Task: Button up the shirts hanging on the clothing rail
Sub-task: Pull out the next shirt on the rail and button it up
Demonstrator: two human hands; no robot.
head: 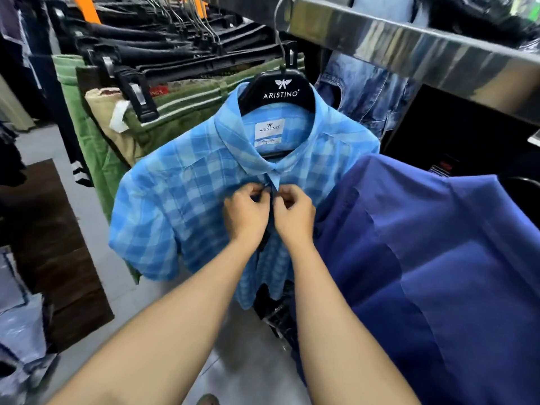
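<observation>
A light blue checked shirt (175,194) hangs on a black hanger (280,92) from the shiny metal clothing rail (409,51). My left hand (247,213) and my right hand (293,217) meet at the shirt's front placket just below the collar, each pinching one edge of the cloth. The button between my fingertips is hidden. Lower down, the shirt front hangs apart. A plain dark blue shirt (438,273) hangs close on the right, its sleeve touching my right forearm.
Folded green and beige trousers (96,135) and dark jeans (163,45) hang on clip hangers at the back left. Pale denim (365,92) hangs behind the rail. A dark wooden unit (52,244) stands on the left over a grey tiled floor (242,361).
</observation>
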